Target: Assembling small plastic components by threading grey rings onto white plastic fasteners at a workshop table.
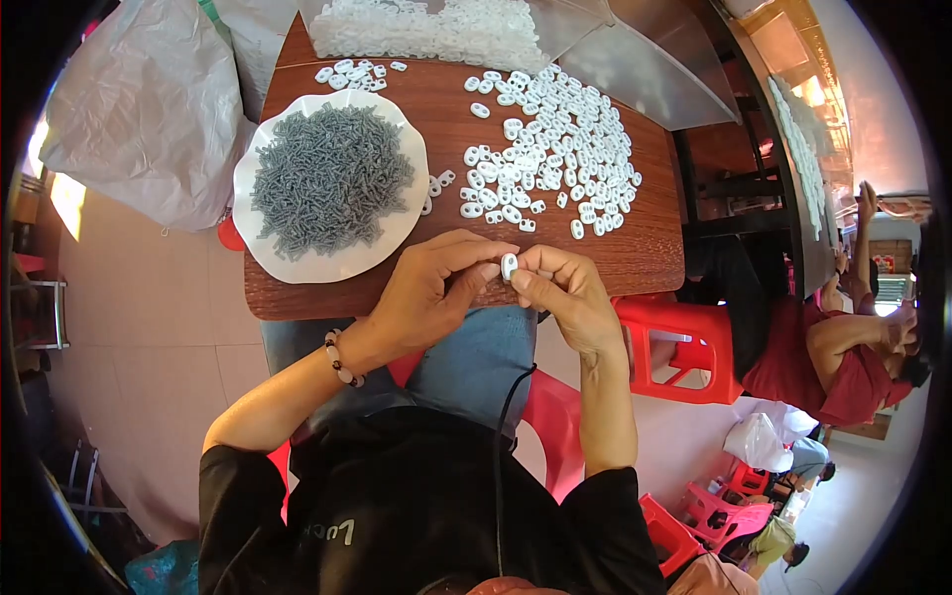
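Left hand (431,293): raised over the near edge of the surface, fingers curled, thumb and forefinger tips pressed against the small white oval plastic piece (509,266); beaded bracelet (341,359) on the wrist.
Right hand (565,293): opposite the left, grip pinched on the same white piece between thumb and forefinger; remaining fingers folded in.
White piece: held between both hands, just above the near rim of the brown wood-grain surface (645,253), over the lap; not resting on the surface.
Grip state: both closed on the piece, fingertips of the two hands nearly touching; whether a grey part sits inside the piece, cannot tell.
White scalloped plate (297,263): on the left half of the surface, just beyond the left hand; heaped with small grey plastic pins (327,174).
Loose spread of white oval plastic pieces (555,149): on the right half of the surface, beyond the right hand, lying flat in a single scattered layer; a few stray ones near the plate's right rim.
Smaller cluster of white pieces (359,73): at the far left corner of the surface.
Clear plastic bag of white pieces (436,30): at the far edge, touching the surface.
Red plastic stool (684,347): right of the lap, on the floor.
Another person in a red shirt (833,367): seated at right, well apart.
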`<state>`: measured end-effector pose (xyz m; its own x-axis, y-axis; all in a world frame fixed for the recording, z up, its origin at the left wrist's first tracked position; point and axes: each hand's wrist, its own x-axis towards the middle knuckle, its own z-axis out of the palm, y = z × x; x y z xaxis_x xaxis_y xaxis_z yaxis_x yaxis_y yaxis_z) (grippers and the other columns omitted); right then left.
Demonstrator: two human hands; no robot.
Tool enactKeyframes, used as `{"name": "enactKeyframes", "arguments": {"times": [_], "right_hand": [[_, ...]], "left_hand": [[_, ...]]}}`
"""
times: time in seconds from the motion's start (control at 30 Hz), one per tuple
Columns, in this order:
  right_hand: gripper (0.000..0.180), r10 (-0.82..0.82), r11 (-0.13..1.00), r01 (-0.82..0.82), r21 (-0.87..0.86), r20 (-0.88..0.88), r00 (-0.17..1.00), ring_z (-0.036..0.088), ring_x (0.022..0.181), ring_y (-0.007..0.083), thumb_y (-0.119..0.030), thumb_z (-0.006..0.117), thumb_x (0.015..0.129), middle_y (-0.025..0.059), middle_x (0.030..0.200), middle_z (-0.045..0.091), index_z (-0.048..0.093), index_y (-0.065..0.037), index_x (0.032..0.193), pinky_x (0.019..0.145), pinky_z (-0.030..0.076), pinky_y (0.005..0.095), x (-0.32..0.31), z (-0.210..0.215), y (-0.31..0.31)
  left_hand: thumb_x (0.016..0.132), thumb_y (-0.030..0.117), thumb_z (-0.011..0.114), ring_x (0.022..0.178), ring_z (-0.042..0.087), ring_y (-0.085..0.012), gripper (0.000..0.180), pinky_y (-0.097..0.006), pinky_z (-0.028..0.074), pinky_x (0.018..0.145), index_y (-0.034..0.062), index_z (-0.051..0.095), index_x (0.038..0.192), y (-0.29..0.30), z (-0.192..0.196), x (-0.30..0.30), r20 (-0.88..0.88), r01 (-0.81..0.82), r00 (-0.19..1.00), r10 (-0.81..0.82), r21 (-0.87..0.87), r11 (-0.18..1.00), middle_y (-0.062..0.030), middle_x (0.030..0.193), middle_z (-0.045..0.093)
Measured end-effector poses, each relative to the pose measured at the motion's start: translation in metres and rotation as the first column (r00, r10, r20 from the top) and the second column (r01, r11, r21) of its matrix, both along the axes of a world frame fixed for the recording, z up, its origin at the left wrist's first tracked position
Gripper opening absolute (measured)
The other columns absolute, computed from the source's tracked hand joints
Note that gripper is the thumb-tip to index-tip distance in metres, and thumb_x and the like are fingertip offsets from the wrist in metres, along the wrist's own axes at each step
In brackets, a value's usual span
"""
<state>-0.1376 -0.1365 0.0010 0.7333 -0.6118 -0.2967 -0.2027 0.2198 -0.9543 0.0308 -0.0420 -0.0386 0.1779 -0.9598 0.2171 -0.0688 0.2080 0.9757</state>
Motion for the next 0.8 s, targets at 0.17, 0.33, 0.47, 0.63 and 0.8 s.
{"name": "enactKeyframes", "arguments": {"times": [0.17,0.33,0.47,0.63,0.8], "right_hand": [[0.016,-0.01,0.992,0.012,0.127,-0.016,1.0,0.042,0.059,0.0021,-0.019,0.063,0.091,-0.0039,0.068,0.053,0.063,-0.003,0.089,0.052,0.027,0.0181,-0.0022,0.0006,-0.0031],[0.018,-0.012,0.977,0.009,0.213,0.015,1.0,0.04,0.056,0.0021,-0.02,0.063,0.091,-0.0036,0.065,0.051,0.062,-0.002,0.088,0.049,0.024,0.0185,-0.0015,-0.0009,-0.0053],[0.019,0.004,0.981,-0.002,0.192,-0.01,1.0,0.04,0.056,0.0023,-0.021,0.06,0.093,-0.0037,0.065,0.051,0.063,-0.003,0.089,0.049,0.025,0.0187,0.0001,-0.0001,-0.0056],[0.021,-0.017,0.994,0.022,0.104,-0.048,0.999,0.04,0.056,0.0025,-0.021,0.057,0.095,-0.0041,0.064,0.051,0.064,-0.003,0.088,0.05,0.026,0.0191,0.0034,-0.0006,-0.0012],[0.024,-0.038,0.998,0.041,0.046,-0.07,0.997,0.041,0.057,0.0025,-0.022,0.056,0.097,-0.004,0.064,0.052,0.065,-0.003,0.086,0.05,0.028,0.0193,0.0038,-0.0017,0.0016]], "left_hand": [[0.089,-0.001,0.06,0.07,0.055,-0.0086,0.025,-0.023,0.046,0.063,0.0015,0.065,0.114,0.0009,0.0018,-0.0002,-0.077,0.023,0.997,-0.022,0.008,1.0,-0.0056,0.089,0.062],[0.089,-0.001,0.061,0.068,0.054,-0.0061,0.023,-0.021,0.045,0.062,0.001,0.066,0.111,0.0006,0.004,-0.0005,-0.134,0.026,0.991,-0.025,0.012,1.0,-0.0034,0.089,0.061],[0.09,0.001,0.061,0.068,0.055,-0.0056,0.019,-0.02,0.046,0.061,-0.0008,0.066,0.108,0.0014,-0.0022,0.0002,-0.206,0.03,0.978,-0.023,0.032,0.999,-0.0029,0.089,0.061],[0.09,0.004,0.064,0.063,0.056,-0.0056,0.012,-0.02,0.045,0.056,-0.0036,0.066,0.099,0.0013,-0.0009,-0.0002,-0.317,0.004,0.948,0.034,0.118,0.993,-0.0034,0.081,0.063],[0.09,0.005,0.065,0.065,0.057,-0.0056,0.012,-0.02,0.045,0.056,-0.0035,0.066,0.098,0.0005,-0.0037,-0.0021,-0.381,-0.01,0.923,0.055,0.121,0.993,-0.0034,0.082,0.064]]}}
